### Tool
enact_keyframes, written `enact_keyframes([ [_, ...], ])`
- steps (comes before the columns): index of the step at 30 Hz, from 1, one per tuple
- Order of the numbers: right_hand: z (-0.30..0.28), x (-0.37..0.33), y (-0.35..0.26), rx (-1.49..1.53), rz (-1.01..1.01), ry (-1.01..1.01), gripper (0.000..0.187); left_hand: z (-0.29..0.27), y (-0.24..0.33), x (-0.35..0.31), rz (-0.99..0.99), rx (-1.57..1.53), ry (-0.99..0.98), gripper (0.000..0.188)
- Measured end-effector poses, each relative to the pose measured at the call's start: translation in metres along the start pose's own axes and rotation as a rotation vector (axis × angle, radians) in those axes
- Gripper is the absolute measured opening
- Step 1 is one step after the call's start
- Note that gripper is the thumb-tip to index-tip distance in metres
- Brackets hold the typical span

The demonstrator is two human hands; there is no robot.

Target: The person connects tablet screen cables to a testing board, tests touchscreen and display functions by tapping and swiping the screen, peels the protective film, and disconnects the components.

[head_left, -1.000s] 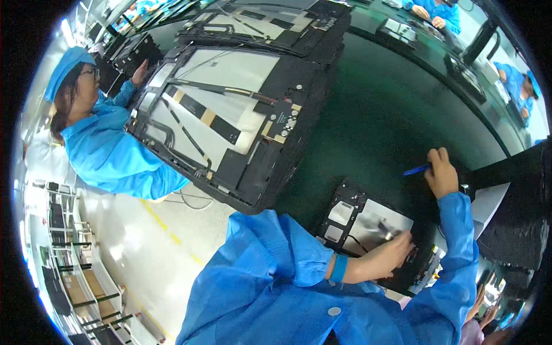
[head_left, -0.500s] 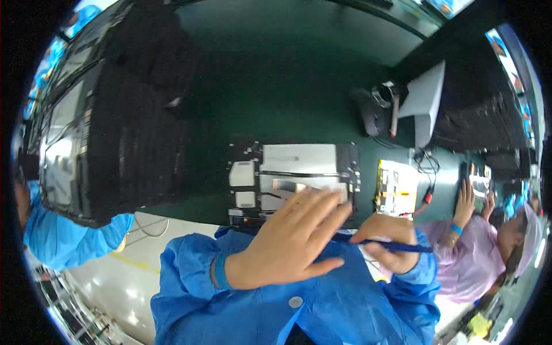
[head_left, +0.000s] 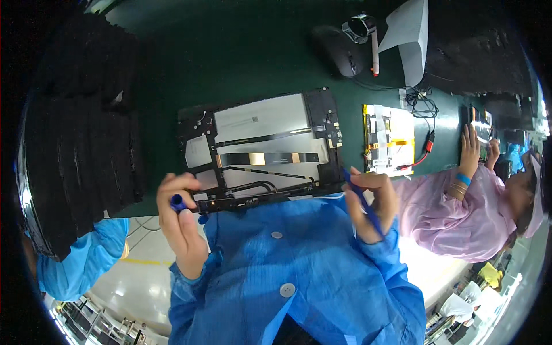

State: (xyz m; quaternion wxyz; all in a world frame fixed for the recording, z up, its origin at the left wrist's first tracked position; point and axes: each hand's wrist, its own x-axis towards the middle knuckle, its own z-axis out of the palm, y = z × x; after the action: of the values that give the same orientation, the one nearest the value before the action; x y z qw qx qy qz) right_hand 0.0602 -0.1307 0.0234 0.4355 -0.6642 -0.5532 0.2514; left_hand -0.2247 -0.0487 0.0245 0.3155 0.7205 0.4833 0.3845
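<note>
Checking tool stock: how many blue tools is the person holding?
2: a blue pen-like tool in the right hand, a small blue piece in the left hand.

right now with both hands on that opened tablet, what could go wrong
1. The opened tablet lies at the near edge of the green table; a push from either hand might slide it off.
2. The right hand holds a blue tool at the tablet's corner; a slip could nick the thin cables inside.
3. The left hand pinches a small blue piece, which could drop to the floor.
</note>
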Motion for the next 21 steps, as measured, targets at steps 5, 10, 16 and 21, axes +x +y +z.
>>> enact_keyframes([
  [5, 0.03, -0.003, 0.003, -0.14, 0.121, 0.105, 0.014, 0.008, -0.018, -0.022, -0.128, 0.153, -0.039, 0.08],
  [10, 0.035, -0.003, 0.0, -0.143, 0.131, 0.08, 0.011, 0.008, -0.035, -0.029, -0.075, 0.218, -0.07, 0.079],
  [16, 0.031, -0.002, 0.005, -0.115, 0.099, 0.062, 0.01, 0.007, -0.03, -0.022, -0.174, 0.205, -0.129, 0.068],
  [21, 0.02, -0.005, 0.014, -0.05, 0.063, 0.09, 0.009, 0.006, -0.033, -0.016, -0.134, 0.198, -0.122, 0.069],
])
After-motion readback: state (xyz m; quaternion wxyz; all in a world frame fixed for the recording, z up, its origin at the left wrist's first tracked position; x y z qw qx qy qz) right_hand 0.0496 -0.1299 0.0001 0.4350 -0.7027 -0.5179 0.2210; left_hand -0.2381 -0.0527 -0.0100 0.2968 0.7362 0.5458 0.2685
